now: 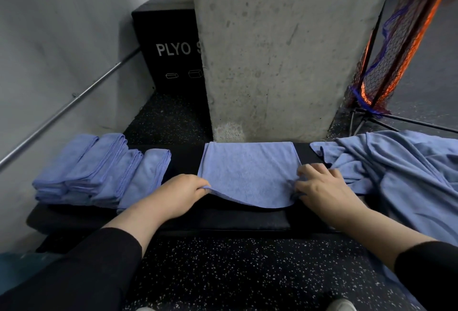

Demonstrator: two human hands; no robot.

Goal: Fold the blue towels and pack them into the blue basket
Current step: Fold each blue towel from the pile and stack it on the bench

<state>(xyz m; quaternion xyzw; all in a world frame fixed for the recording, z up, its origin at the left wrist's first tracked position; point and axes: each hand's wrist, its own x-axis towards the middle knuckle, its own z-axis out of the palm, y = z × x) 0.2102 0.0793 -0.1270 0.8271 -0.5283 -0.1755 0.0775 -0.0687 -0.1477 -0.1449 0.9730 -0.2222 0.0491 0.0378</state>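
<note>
A half-folded blue terry towel [249,174] lies mid-bench between the hands; left hand [182,193] and right hand [322,186] each pinch a near corner.

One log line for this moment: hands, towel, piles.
left hand grips towel near-left corner | right hand pinches near-right corner | folded stack left on bench | unfolded pile right | basket not visible

hands [250,194] on towel [247,174] (blue)
</note>
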